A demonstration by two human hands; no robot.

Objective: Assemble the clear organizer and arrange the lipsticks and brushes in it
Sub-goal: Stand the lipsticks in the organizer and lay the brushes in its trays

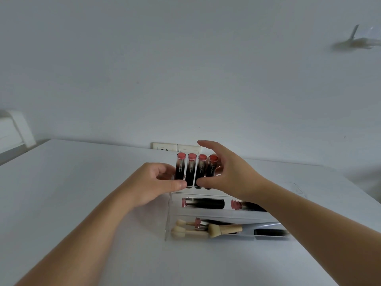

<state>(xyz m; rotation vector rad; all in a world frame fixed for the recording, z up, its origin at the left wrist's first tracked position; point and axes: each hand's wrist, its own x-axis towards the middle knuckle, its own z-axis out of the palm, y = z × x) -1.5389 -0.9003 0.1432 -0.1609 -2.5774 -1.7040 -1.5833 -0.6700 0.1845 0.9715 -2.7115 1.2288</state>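
Note:
Several black lipsticks (190,170) with pink tops stand upright in a row in a clear holder at the back of the clear organizer (168,219). My left hand (152,182) grips the holder's left end, thumb at the front base. My right hand (231,174) grips its right end, thumb at the front base and fingers curled over the rightmost lipstick. Two lipsticks (203,203) lie flat in the middle compartment, one partly under my right forearm. Several brushes (222,229) and a dark tube lie in the front compartment.
The organizer sits on a white table (82,193) that stands against a white wall. A wall socket (165,147) is just behind the lipsticks. A white boxy object (14,129) is at the far left.

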